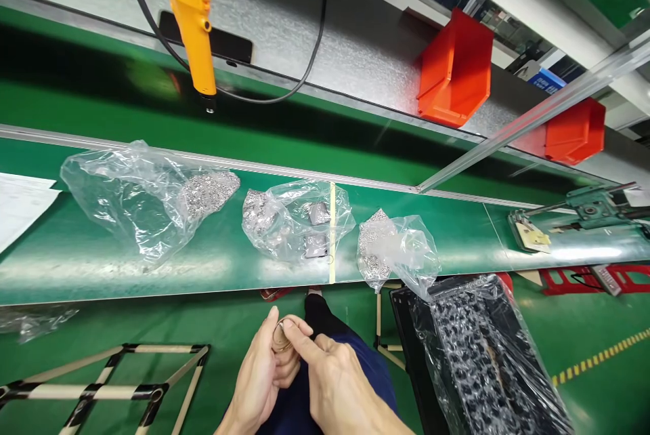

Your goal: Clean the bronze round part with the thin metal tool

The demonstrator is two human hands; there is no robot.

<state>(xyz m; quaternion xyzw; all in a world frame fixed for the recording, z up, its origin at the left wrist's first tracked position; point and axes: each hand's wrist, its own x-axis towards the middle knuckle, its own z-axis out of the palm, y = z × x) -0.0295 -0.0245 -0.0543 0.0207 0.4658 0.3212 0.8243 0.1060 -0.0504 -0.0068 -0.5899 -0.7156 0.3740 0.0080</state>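
Note:
Below the bench edge, over my lap, my left hand [261, 374] is closed round a small round ring-like part [281, 339]. My right hand [332, 374] reaches across with its forefinger and thumb pinching at the same part. Both hands are below the green work surface [457, 245]. On that surface lie three clear plastic bags of small silvery parts: a large one [147, 201] at the left, a middle one [292, 218] and a smaller one [391, 252] just right of a yellow tape line [332, 232].
A yellow electric screwdriver [193, 22] hangs on a cable above the conveyor. Two red bins [454, 69] [576, 130] sit on the far shelf. A black crate lined with plastic and full of parts [482, 354] stands at my right. A striped frame [101, 387] is at lower left, a green jig [583, 211] at far right.

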